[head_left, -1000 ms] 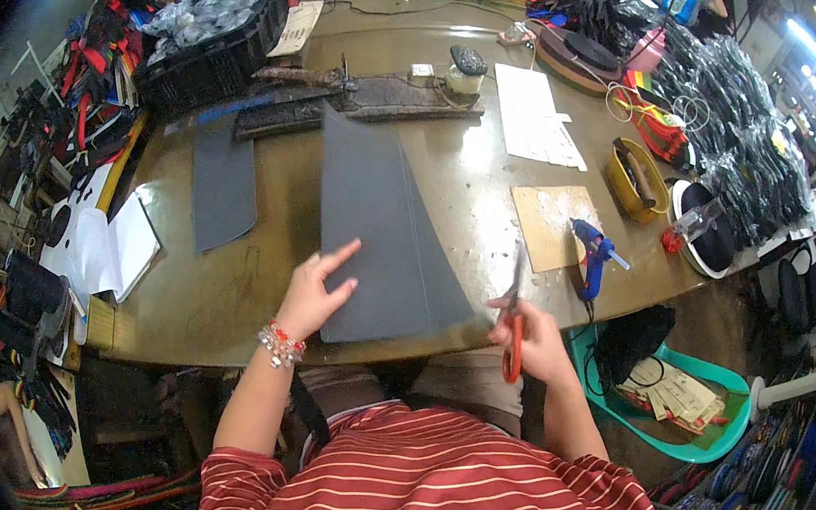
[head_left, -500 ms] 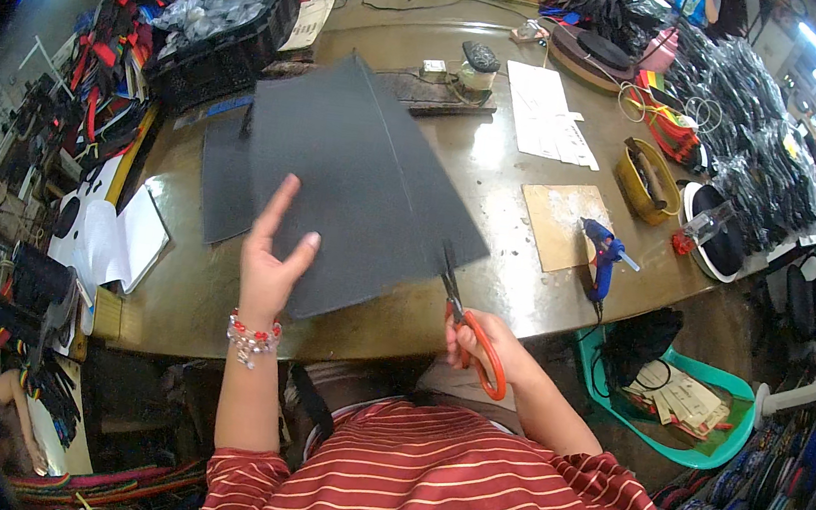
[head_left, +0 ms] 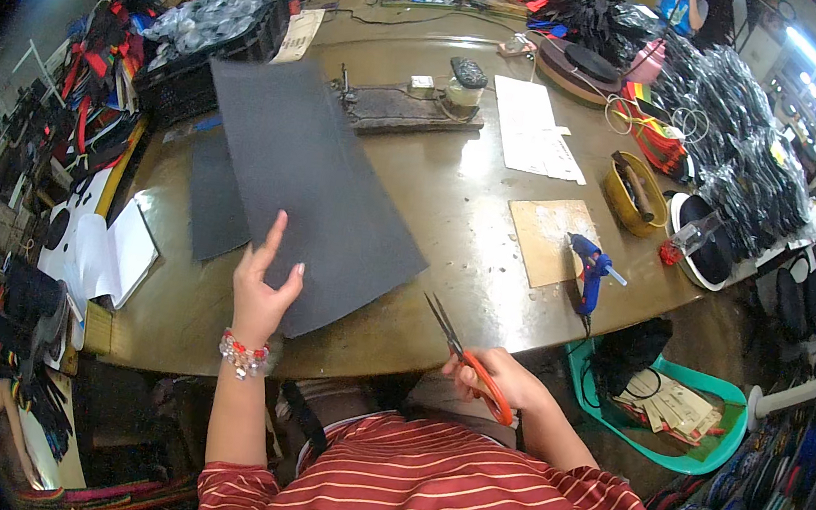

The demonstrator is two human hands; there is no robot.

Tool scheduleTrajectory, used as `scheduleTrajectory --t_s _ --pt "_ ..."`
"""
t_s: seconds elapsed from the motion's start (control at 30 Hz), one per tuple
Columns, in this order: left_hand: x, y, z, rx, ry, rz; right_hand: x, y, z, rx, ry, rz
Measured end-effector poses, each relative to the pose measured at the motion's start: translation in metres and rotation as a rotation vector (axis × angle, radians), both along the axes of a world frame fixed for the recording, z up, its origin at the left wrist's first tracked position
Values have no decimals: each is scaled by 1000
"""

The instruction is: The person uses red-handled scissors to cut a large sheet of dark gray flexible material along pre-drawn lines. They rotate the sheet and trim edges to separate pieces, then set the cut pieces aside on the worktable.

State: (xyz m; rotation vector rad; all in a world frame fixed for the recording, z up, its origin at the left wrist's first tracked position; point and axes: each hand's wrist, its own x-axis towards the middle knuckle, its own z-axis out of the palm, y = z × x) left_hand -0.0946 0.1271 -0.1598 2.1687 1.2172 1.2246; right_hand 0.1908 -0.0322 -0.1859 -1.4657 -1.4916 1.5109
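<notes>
A large black sheet (head_left: 320, 185) slants over the table, its near corner by my left hand (head_left: 263, 294). That hand grips the sheet's near left edge, with the index finger and thumb stretched out over it and the other fingers partly hidden. My right hand (head_left: 495, 376) holds orange-handled scissors (head_left: 458, 343) near the table's front edge. Their blades are almost together, pointing up and left, apart from the sheet. Another black piece (head_left: 213, 198) lies flat at the left, partly covered by the sheet.
A blue glue gun (head_left: 589, 271) rests by a tan board (head_left: 541, 235) on the right. Beyond are a yellow container (head_left: 634, 215), white papers (head_left: 533, 133) and a dark bar (head_left: 409, 114). A black crate (head_left: 188, 69) stands far left. A green chair (head_left: 653, 449) sits below right.
The scissors have come away from the sheet, toward me and slightly right. The strip beyond the line on the sheet's right side is gone from view, leaving the sheet narrower.
</notes>
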Motion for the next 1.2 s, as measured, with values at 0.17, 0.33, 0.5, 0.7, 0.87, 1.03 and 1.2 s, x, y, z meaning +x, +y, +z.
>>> scheduleTrajectory --t_s 0.17,0.33,0.5,0.7,0.87,1.03,1.2 --pt "-3 -3 34 165 -205 17 -18 14 4 179 18 30" --pt "0 -7 42 197 -289 -42 -36 28 14 271 216 -64" --pt "3 -8 43 223 -290 -62 -33 34 24 266 212 -63" --pt "5 -8 41 183 -289 -63 -30 33 27 216 239 -85" --pt "6 -8 39 184 -258 -67 -27 33 28 214 229 -77" --pt "5 -7 38 198 -265 -68 -27 33 26 264 127 -80" --pt "4 -9 37 205 -253 -78 -28 32 22 328 166 -92"
